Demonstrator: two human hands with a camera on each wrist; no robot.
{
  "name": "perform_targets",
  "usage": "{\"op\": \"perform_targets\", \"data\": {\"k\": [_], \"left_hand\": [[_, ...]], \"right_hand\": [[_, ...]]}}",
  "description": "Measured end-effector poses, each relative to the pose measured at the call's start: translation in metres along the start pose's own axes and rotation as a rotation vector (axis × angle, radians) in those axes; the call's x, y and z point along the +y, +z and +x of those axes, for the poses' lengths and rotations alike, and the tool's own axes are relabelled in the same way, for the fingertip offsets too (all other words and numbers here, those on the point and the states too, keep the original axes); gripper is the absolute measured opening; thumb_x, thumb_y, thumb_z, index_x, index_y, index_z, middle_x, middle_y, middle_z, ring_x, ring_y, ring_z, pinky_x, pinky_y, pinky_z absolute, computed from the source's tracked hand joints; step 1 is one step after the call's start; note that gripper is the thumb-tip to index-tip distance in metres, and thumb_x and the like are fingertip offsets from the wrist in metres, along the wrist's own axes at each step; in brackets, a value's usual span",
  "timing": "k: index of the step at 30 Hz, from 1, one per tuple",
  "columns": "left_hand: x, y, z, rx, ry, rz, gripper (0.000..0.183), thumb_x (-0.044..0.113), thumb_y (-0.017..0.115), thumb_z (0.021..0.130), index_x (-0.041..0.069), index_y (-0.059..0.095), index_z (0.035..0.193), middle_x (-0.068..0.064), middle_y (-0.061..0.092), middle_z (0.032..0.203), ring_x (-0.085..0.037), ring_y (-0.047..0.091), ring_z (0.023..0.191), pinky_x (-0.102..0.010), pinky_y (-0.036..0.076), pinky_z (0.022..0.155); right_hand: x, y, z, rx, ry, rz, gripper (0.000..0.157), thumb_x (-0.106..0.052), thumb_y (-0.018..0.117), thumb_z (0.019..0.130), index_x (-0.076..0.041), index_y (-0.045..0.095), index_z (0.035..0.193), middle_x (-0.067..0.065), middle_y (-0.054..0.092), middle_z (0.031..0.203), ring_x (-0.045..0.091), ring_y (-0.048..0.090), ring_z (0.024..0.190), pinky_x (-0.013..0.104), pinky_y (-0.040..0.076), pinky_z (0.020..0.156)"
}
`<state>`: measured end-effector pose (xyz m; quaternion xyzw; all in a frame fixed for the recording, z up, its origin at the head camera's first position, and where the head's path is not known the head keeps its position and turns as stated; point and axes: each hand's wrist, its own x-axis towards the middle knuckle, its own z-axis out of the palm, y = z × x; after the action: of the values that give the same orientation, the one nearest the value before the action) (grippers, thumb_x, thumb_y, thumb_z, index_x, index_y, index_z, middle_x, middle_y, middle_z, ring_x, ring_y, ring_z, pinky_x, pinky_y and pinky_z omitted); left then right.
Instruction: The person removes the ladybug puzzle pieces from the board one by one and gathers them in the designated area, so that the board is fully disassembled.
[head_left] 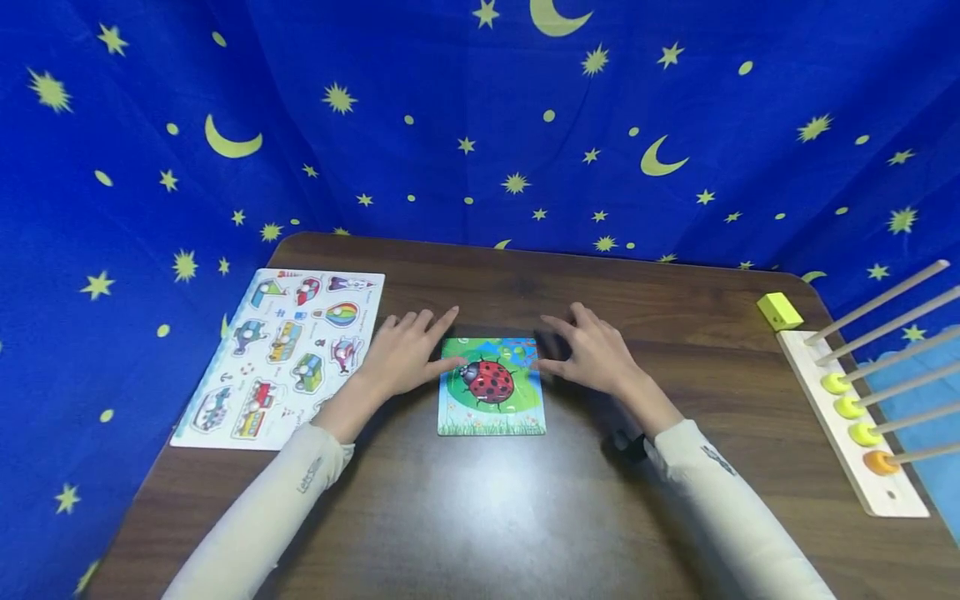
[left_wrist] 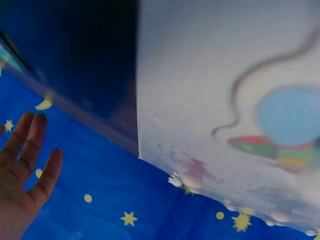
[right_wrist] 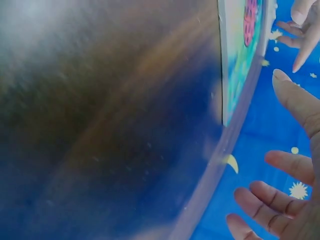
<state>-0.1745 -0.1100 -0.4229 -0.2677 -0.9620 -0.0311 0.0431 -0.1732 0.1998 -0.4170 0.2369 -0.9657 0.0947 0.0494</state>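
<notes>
A square ladybug picture puzzle [head_left: 491, 417] lies flat in the middle of the table, its green and blue picture facing up; part of it shows in the right wrist view. On its left side is my left hand [head_left: 405, 352], fingers spread, with the thumb tip over or against the puzzle's upper left edge. My right hand [head_left: 596, 354] is on the other side, its thumb tip close to the right edge. Whether either thumb touches the puzzle I cannot tell. Neither hand grips anything. In the right wrist view the fingers [right_wrist: 295, 102] are loosely bent and apart.
A white vehicle peg puzzle board [head_left: 300, 408] lies at the left, close by my left forearm. At the right edge stands a wooden peg rack [head_left: 825, 408] with yellow and orange beads and tall rods. A yellow block [head_left: 780, 312] sits behind it. A starry blue curtain [head_left: 465, 108] hangs behind the table [head_left: 480, 517].
</notes>
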Motion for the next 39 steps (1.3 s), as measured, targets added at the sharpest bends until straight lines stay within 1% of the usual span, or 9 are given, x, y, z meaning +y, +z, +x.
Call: {"op": "perform_targets", "data": {"k": [5, 9, 12, 15, 19, 24, 29, 33, 39], "left_hand": [[0.01, 0.007, -0.008, -0.031, 0.035, 0.016, 0.086, 0.073, 0.051, 0.089, 0.019, 0.036, 0.155, -0.017, 0.059, 0.134, -0.034, 0.058, 0.12, -0.053, 0.047, 0.095], [0.018, 0.01, -0.011, -0.078, 0.052, 0.018, 0.086, 0.075, 0.045, 0.09, 0.021, 0.034, 0.156, -0.02, 0.055, 0.139, -0.036, 0.055, 0.125, -0.054, 0.046, 0.098], [0.022, 0.01, -0.013, -0.116, 0.052, 0.019, 0.085, 0.077, 0.042, 0.09, 0.023, 0.034, 0.156, -0.021, 0.052, 0.141, -0.038, 0.055, 0.125, -0.055, 0.045, 0.099], [0.024, 0.011, -0.015, -0.136, 0.057, 0.025, 0.084, 0.078, 0.041, 0.09, 0.026, 0.035, 0.155, -0.023, 0.052, 0.141, -0.037, 0.06, 0.118, -0.054, 0.048, 0.096], [0.026, 0.014, -0.016, -0.165, 0.066, 0.035, 0.082, 0.079, 0.039, 0.09, 0.03, 0.035, 0.155, -0.024, 0.052, 0.139, -0.034, 0.065, 0.104, -0.05, 0.05, 0.089], [0.028, 0.017, -0.016, -0.206, 0.08, 0.022, 0.08, 0.079, 0.039, 0.089, 0.035, 0.032, 0.155, -0.022, 0.053, 0.131, -0.029, 0.064, 0.092, -0.047, 0.05, 0.081], [0.028, 0.018, -0.018, -0.221, 0.09, 0.017, 0.079, 0.079, 0.042, 0.088, 0.037, 0.034, 0.154, -0.022, 0.053, 0.131, -0.028, 0.064, 0.09, -0.045, 0.05, 0.079], [0.028, 0.02, -0.019, -0.215, 0.105, 0.021, 0.079, 0.078, 0.043, 0.089, 0.035, 0.035, 0.154, -0.023, 0.053, 0.131, -0.028, 0.065, 0.087, -0.045, 0.05, 0.077], [0.028, 0.021, -0.017, -0.239, 0.102, 0.033, 0.082, 0.079, 0.041, 0.088, 0.034, 0.031, 0.156, -0.021, 0.053, 0.129, -0.025, 0.065, 0.08, -0.042, 0.05, 0.073]], "right_hand": [[-0.003, 0.006, -0.004, -0.035, 0.007, 0.039, 0.076, -0.06, 0.077, 0.077, -0.014, 0.062, 0.136, 0.011, 0.049, 0.095, 0.019, 0.045, 0.07, 0.032, 0.038, 0.053], [-0.005, 0.01, -0.007, -0.049, 0.005, 0.073, 0.074, -0.059, 0.078, 0.077, -0.013, 0.064, 0.134, 0.008, 0.048, 0.092, 0.018, 0.044, 0.068, 0.03, 0.036, 0.053], [-0.009, 0.012, -0.007, -0.053, -0.009, 0.11, 0.071, -0.057, 0.079, 0.078, -0.013, 0.065, 0.133, 0.006, 0.048, 0.09, 0.016, 0.043, 0.067, 0.028, 0.034, 0.052], [-0.012, 0.014, -0.008, -0.062, -0.024, 0.147, 0.068, -0.054, 0.079, 0.078, -0.013, 0.066, 0.132, 0.006, 0.048, 0.09, 0.015, 0.043, 0.067, 0.027, 0.034, 0.052], [-0.014, 0.016, -0.01, -0.079, -0.021, 0.166, 0.067, -0.052, 0.08, 0.078, -0.014, 0.066, 0.131, 0.006, 0.049, 0.091, 0.015, 0.042, 0.067, 0.026, 0.034, 0.052], [-0.015, 0.019, -0.01, -0.117, -0.006, 0.157, 0.069, -0.054, 0.078, 0.08, -0.015, 0.064, 0.134, 0.006, 0.047, 0.09, 0.014, 0.041, 0.066, 0.025, 0.032, 0.051], [-0.017, 0.021, -0.01, -0.142, 0.002, 0.152, 0.068, -0.055, 0.077, 0.08, -0.016, 0.064, 0.134, 0.006, 0.047, 0.091, 0.014, 0.041, 0.066, 0.026, 0.032, 0.051], [-0.018, 0.022, -0.01, -0.152, 0.006, 0.14, 0.069, -0.055, 0.077, 0.08, -0.016, 0.064, 0.135, 0.007, 0.048, 0.092, 0.015, 0.042, 0.067, 0.026, 0.033, 0.051], [-0.018, 0.023, -0.007, -0.15, -0.002, 0.118, 0.07, -0.055, 0.076, 0.081, -0.014, 0.063, 0.136, 0.007, 0.046, 0.089, 0.015, 0.042, 0.067, 0.027, 0.032, 0.05]]}}
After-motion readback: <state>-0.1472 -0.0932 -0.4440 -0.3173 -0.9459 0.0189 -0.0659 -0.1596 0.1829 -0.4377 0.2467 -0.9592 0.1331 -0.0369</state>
